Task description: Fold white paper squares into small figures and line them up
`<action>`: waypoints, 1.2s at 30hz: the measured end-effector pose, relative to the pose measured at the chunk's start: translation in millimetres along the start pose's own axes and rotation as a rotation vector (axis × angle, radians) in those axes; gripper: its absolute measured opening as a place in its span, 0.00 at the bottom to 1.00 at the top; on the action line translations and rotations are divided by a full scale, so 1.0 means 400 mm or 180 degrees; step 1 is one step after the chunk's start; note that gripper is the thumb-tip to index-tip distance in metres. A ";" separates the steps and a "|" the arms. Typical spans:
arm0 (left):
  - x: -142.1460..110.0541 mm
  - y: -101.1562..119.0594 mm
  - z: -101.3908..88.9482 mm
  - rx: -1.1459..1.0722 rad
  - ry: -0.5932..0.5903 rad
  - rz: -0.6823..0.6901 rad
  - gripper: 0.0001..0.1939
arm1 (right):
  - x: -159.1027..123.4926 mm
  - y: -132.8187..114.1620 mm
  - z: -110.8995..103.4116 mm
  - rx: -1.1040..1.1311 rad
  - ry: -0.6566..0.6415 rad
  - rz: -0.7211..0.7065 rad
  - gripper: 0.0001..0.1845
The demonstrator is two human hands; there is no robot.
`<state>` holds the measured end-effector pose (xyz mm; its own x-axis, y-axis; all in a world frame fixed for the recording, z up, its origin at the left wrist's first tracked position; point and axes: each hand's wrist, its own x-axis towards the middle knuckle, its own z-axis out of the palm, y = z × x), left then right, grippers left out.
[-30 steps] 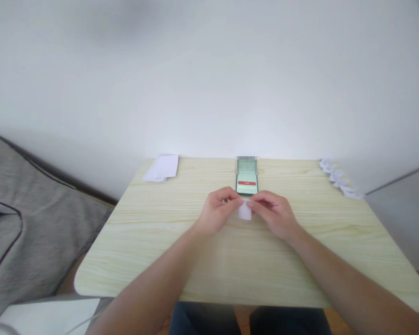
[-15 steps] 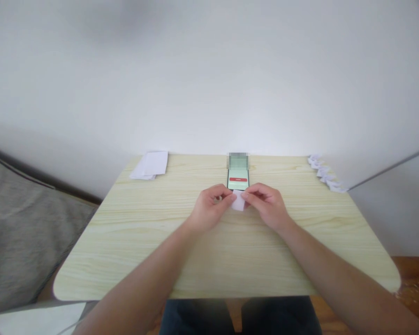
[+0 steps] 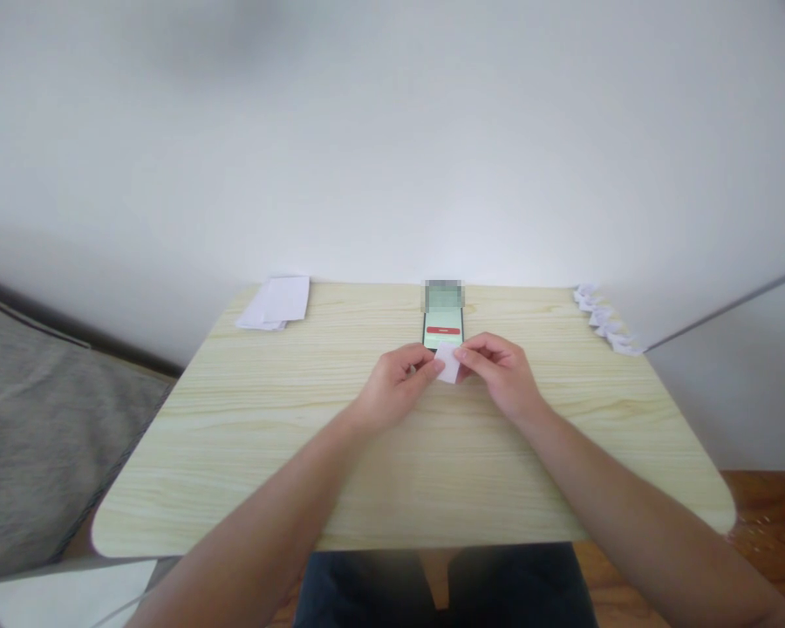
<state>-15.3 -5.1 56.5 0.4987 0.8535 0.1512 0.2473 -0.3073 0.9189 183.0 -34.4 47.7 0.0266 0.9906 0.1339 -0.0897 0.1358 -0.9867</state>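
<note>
A small folded piece of white paper (image 3: 448, 364) is held between my two hands, just in front of the phone. My left hand (image 3: 396, 381) pinches its left edge between thumb and fingers. On the other side, my right hand (image 3: 501, 371) grips the upper right edge with thumb and forefinger. The phone (image 3: 443, 323) lies on the table with a lit greenish screen and a red bar; its upper part is blurred out and its lower end is partly covered by the paper.
Flat white paper sheets (image 3: 286, 299) lie at the table's back left. A row of several small folded white paper pieces (image 3: 603, 320) runs along the back right edge. The pale wooden table (image 3: 235, 436) meets a white wall (image 3: 366, 157). Grey fabric (image 3: 39, 436) is at the left.
My right hand has shifted slightly on the paper, and the paper looks a little more tilted. The whole view has moved slightly; both hands keep hold.
</note>
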 end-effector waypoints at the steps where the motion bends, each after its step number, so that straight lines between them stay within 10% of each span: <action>1: 0.000 0.000 0.000 0.0047 -0.0005 0.0001 0.17 | 0.000 -0.001 0.001 0.0006 0.0016 0.0017 0.11; 36: 0.009 -0.013 -0.001 0.0085 -0.0139 0.0045 0.16 | 0.010 0.010 -0.013 0.0225 0.0217 0.0175 0.14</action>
<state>-15.1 -0.1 52.4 0.5379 0.8300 0.1477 0.2618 -0.3309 0.9066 188.1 -30.1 43.6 0.0872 0.9937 0.0709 -0.1627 0.0845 -0.9831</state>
